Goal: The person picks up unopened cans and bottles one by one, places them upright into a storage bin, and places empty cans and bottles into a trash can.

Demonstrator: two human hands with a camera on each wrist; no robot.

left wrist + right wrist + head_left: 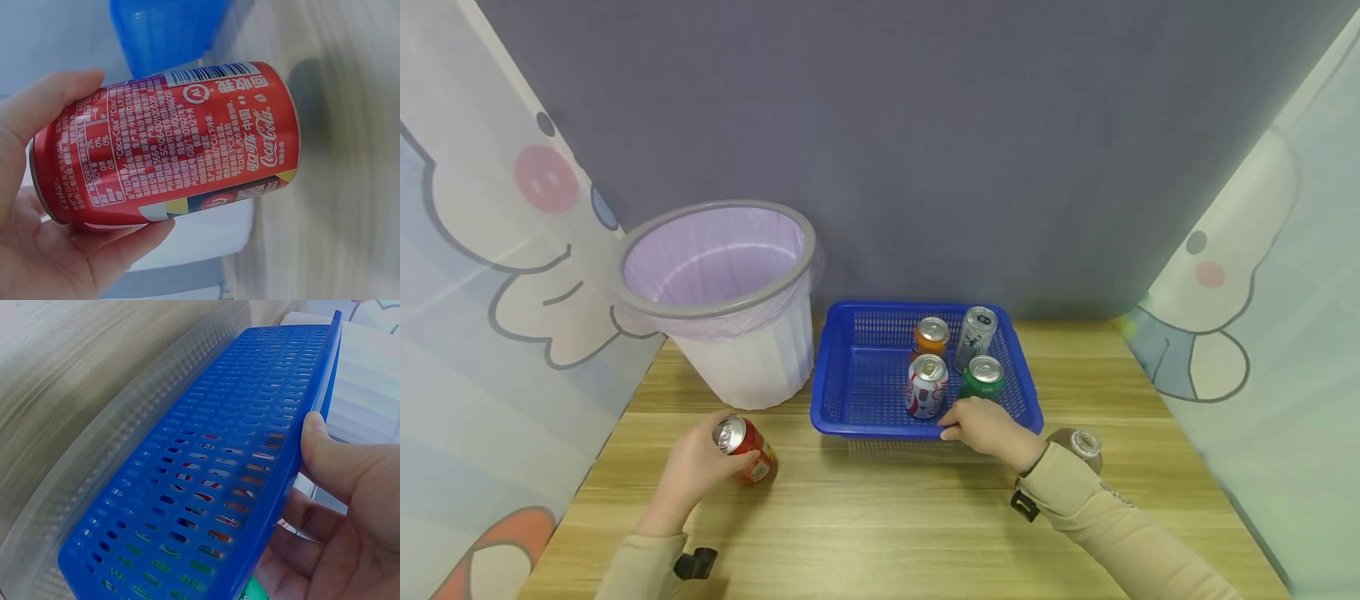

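Note:
My left hand (700,462) grips a red Coca-Cola can (756,458) near its top, thumb on one side and fingers on the other. The left wrist view shows the can's printed side and barcode (206,73), its base close to the tabletop. My right hand (992,429) pinches the near rim of a blue plastic basket (868,429), thumb outside and fingers inside. Toward the basket's right stand an orange can (931,336), a white and red can (927,387), a green can (983,377) and a tall silver can (976,337).
A white bin (752,367) with a purple liner and grey rim stands behind the left hand. Partly behind the right forearm is a brownish container with a pale top (1084,443). A grey wall (925,167) rises behind the wooden table (880,525); cartoon-printed panels flank both sides.

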